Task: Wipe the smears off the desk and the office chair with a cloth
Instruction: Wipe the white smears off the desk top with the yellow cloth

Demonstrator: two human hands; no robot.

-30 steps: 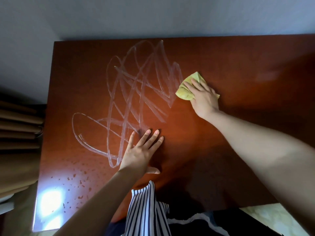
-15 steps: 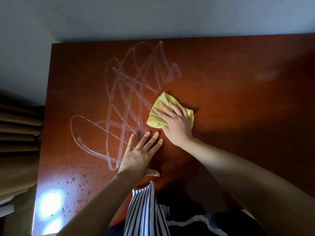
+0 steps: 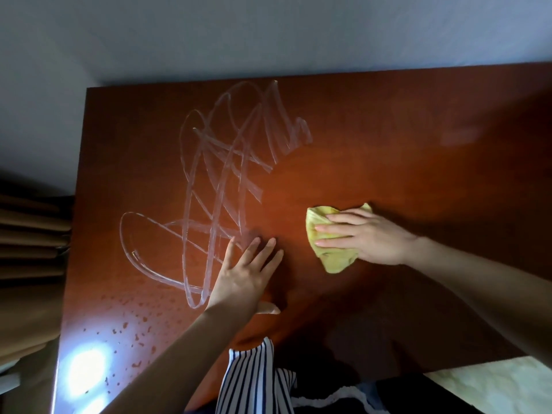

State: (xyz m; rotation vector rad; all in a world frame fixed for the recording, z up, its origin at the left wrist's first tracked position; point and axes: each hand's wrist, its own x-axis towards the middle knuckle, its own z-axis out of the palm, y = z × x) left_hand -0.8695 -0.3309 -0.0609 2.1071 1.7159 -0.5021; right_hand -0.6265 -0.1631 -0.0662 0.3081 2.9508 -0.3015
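A reddish-brown wooden desk (image 3: 418,150) fills the view. White looping smears (image 3: 227,180) cover its left-middle part. My right hand (image 3: 364,234) lies flat with straight fingers on a crumpled yellow cloth (image 3: 331,258), pressing it onto the desk to the right of the smears. My left hand (image 3: 245,273) rests flat on the desk with fingers spread, its fingertips at the lower right edge of the smears. No office chair is in view.
A pale wall (image 3: 268,34) runs behind the desk. Tan curtain folds (image 3: 30,234) hang at the left. A bright light glare and small droplets (image 3: 89,366) mark the desk's near left corner. Striped clothing (image 3: 254,380) hangs at the near edge.
My right hand swept the cloth from the smears' upper right edge down toward me, then off to the right. Strokes on the right side of the smears are gone. My left hand stayed put.
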